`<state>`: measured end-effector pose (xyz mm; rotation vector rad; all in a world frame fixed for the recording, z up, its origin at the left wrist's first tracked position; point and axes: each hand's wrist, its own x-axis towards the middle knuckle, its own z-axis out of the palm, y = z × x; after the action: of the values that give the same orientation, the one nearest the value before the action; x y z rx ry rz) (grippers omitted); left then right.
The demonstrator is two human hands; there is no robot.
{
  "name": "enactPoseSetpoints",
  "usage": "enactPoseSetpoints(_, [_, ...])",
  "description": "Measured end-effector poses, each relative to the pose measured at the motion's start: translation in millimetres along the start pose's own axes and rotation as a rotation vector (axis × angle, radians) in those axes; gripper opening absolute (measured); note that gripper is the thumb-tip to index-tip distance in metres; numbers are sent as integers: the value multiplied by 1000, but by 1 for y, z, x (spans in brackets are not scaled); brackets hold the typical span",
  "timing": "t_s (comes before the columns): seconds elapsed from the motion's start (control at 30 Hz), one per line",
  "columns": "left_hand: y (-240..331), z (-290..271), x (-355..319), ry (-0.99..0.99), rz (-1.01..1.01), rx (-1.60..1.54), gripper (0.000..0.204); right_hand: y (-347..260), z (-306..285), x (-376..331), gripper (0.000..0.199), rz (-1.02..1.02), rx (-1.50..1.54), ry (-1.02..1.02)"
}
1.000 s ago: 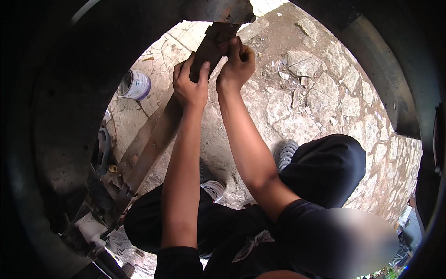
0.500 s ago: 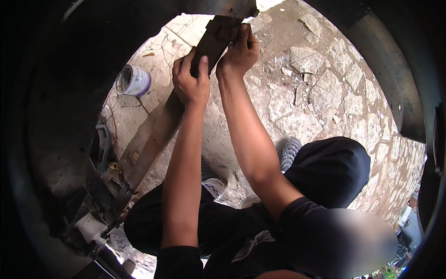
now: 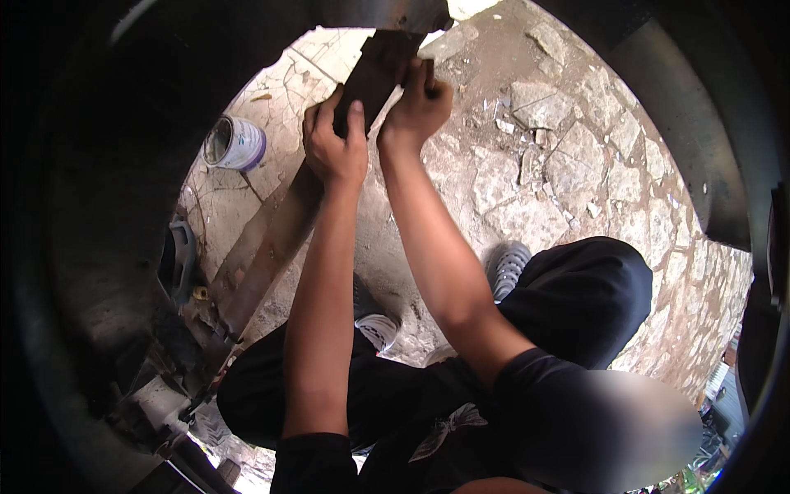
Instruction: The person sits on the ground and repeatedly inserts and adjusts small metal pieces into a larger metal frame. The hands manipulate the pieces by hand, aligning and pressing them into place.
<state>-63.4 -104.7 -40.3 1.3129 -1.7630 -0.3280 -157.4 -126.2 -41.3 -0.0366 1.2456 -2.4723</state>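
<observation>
A dark, flat, bar-shaped piece (image 3: 374, 78) slants across the top middle, its far end under a dark metal edge. My left hand (image 3: 336, 152) is wrapped round its near left part, the thumb on top and the fingers over the left side. Along the right edge of the piece is my right hand (image 3: 418, 111), its fingers curled in a pinch. A small dark thing shows at those fingertips, too shadowed to name. Below my left hand, a long brownish beam (image 3: 276, 239) runs toward the lower left; where it meets the dark piece is hidden.
Dark curved metal (image 3: 90, 206) surrounds the view on the left and top, with another curved panel (image 3: 683, 132) at right. An open white and purple can (image 3: 239, 144) stands on cracked paving at left. Broken stone paving (image 3: 543, 177) with loose chips lies at right.
My right hand has slid slightly toward me along the edge of the dark piece, with its fingers curled. My left hand keeps its grip almost unmoved.
</observation>
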Motion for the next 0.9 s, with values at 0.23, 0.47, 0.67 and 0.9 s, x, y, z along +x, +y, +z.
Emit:
enactPoseSetpoints(0.23, [1, 2, 1, -1, 6, -49, 40, 9, -3, 4, 32, -20, 13, -51])
enactPoseSetpoints(0.47, [-1, 1, 2, -12, -5, -55, 39, 0, -4, -5, 32, 22, 156, -27])
enactPoseSetpoints(0.67, [6, -4, -1, -26, 0, -43, 41, -10, 6, 5, 34, 83, 99, -34])
enactPoseSetpoints(0.9, [2, -3, 1, -26, 23, -39, 42, -13, 6, -17, 36, 229, 130, -11])
